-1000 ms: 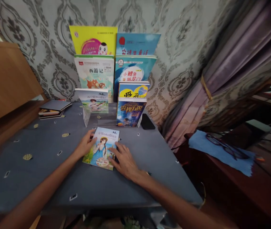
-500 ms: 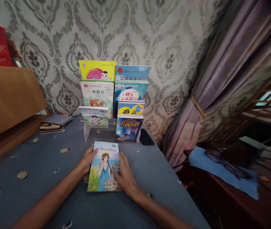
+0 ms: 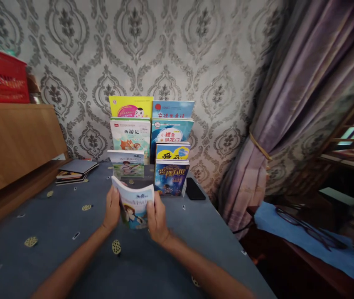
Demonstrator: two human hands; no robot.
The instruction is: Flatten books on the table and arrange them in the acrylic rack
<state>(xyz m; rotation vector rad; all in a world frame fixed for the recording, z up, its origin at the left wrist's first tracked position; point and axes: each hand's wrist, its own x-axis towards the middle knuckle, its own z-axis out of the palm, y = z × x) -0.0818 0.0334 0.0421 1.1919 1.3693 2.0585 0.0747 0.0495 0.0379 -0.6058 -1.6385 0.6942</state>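
Observation:
Both hands hold a thin picture book (image 3: 134,203) with a girl in blue on its cover, raised off the table and tilted up. My left hand (image 3: 112,208) grips its left edge. Its right edge is gripped by my right hand (image 3: 157,216). Just behind the book stands a clear tiered book stand (image 3: 151,145) filled with several children's books in two columns. The front left slot, below a white book (image 3: 126,162), is partly hidden by the book I hold.
The table has a grey-blue patterned cloth (image 3: 55,224). A small stack of books (image 3: 74,170) lies at the back left beside a wooden cabinet (image 3: 11,145). A black phone (image 3: 194,189) lies right of the stand. Purple curtain (image 3: 276,108) hangs at right.
The book lay flat on the table under both hands; now both hands have lifted it and tipped it upright toward the stand. The head view has risen.

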